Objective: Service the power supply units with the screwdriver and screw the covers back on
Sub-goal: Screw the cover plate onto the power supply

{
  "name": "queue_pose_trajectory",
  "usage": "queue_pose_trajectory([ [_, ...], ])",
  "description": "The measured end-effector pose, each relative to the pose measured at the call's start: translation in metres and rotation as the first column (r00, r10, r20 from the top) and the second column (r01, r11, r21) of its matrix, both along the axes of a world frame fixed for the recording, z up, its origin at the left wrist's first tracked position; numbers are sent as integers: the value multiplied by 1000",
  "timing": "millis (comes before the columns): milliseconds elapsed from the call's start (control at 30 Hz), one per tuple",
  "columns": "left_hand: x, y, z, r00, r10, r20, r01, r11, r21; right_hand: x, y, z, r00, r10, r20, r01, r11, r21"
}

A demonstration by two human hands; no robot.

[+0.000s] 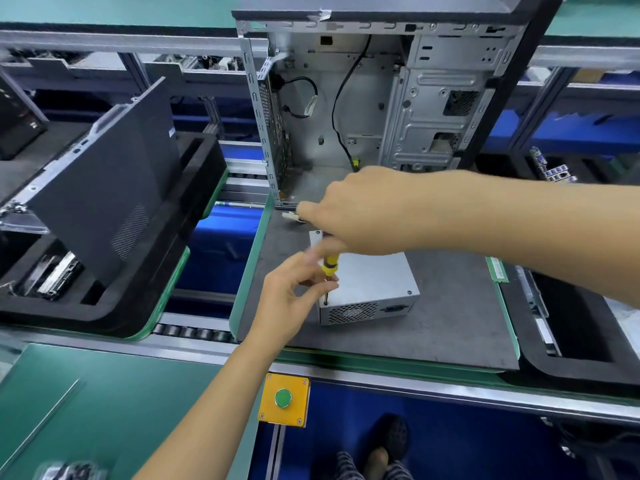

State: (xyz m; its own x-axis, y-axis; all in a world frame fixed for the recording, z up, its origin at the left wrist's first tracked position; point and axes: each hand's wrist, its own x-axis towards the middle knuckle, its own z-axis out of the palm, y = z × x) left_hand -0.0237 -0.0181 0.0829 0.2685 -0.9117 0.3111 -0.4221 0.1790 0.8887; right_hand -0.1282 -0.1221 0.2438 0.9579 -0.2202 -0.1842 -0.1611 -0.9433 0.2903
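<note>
Fingers of the right hand [353,209] grip the yellow-handled screwdriver [329,271]; left hand [294,299] fingers pinch its shaft over the boxy silver power supply unit [374,282], mesh-vented, on the grey surface [450,306].

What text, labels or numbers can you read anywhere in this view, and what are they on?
No text is readable.
Power supply unit: no label shows on its visible faces.
Yellow box: a plain green button, no lettering.
Black side panel: a small tag at its edge, too small to read.
Green memory stick: markings too blurred to read.
Screwdriver: no marking visible.
</note>
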Motion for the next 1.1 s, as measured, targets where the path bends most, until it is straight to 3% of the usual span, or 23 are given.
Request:
queue_pose_trajectory([
  [67,4,2,1,1000,-16,2,16,1000,17,0,-6,6,997,-12,-74,27,980,197],
  [100,5,3,2,999,-44,4,44,999,31,0,-7,11,995,-10,-95,28,980,199],
  [233,4,3,4,996,-83,-42,86,995,55,5,4,12,997,11,-73,-20,992,-124],
  [333,-1,3,2,999,18,-47,-16,999,43,5,11,9,999,29,19,-24,976,-215],
  [367,-1,4,2,999,34,-39,-33,999,34,4,9,8,1000,17,16,-13,981,-194],
  [500,6,6,0,1000,0,-6,0,999,53,6,-2,6,992,54,-115,-37,988,147],
  [600,6,7,2,993,-114,-28,116,990,75,6,0,6,998,43,-48,-44,999,-24],
  [700,-2,5,4,993,-74,-88,82,992,97,4,7,5,1000,1,11,2,971,-238],
  [767,-4,2,1,995,0,-102,9,996,91,3,8,2,998,-42,35,50,966,-252],
  [867,-4,1,-3,991,-25,-133,39,994,102,0,4,0,998,-9,-63,9,1000,-6],
  [933,-3,3,-3,985,-65,-162,81,992,95,1,1,1,995,34,-96,-27,997,69],
  [1100,-4,-3,-4,965,-38,-260,58,996,73,4,10,-4,996,-66,63,75,985,-156],
])
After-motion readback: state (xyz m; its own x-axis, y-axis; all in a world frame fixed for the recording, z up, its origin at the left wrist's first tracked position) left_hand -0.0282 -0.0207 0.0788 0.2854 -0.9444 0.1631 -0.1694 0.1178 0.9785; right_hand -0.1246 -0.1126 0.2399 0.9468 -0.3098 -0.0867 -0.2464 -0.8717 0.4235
